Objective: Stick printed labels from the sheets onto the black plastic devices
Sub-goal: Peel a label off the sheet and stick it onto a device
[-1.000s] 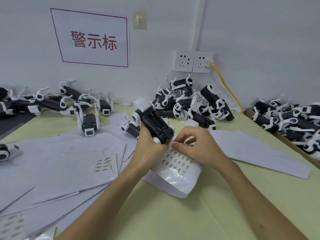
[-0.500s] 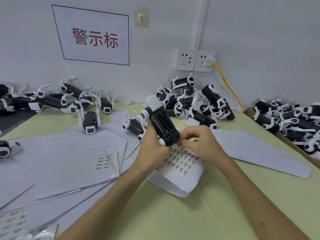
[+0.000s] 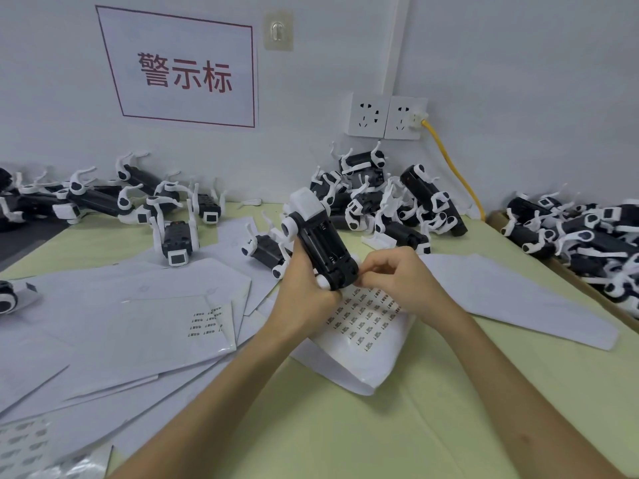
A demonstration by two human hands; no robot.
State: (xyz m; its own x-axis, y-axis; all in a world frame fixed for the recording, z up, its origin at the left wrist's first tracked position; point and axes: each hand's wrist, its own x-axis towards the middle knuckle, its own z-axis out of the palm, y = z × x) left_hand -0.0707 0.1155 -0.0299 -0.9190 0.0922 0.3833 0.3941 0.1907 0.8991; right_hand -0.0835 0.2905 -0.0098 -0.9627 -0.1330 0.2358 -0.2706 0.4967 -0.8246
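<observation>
1. Since a second ago my right hand (image 3: pixel 397 281) has come up off the label sheet (image 3: pixel 366 326) to the near end of the black device (image 3: pixel 320 243), which now sits tipped a little steeper in my left hand (image 3: pixel 304 288).
2. My left fingers are wrapped round the near half of the body. Its underside faces me and its white head end points up and away.
3. My right thumb and forefinger are pinched against the device's near corner. Any label there is too small to see, so I cannot tell whether one is under my fingertips.
4. That sheet lies flat directly beneath both hands. Another part-used sheet (image 3: pixel 205 321) lies off to the left of my grip, and a heap of devices (image 3: pixel 390 202) sits beyond my right hand.
5. I judge the device light, rigid and rather smooth. Its thin white legs look easy to bend, so the solid body is the place to hold. A label would be limp and tacky, best carried by one edge and pressed down from one end.
</observation>
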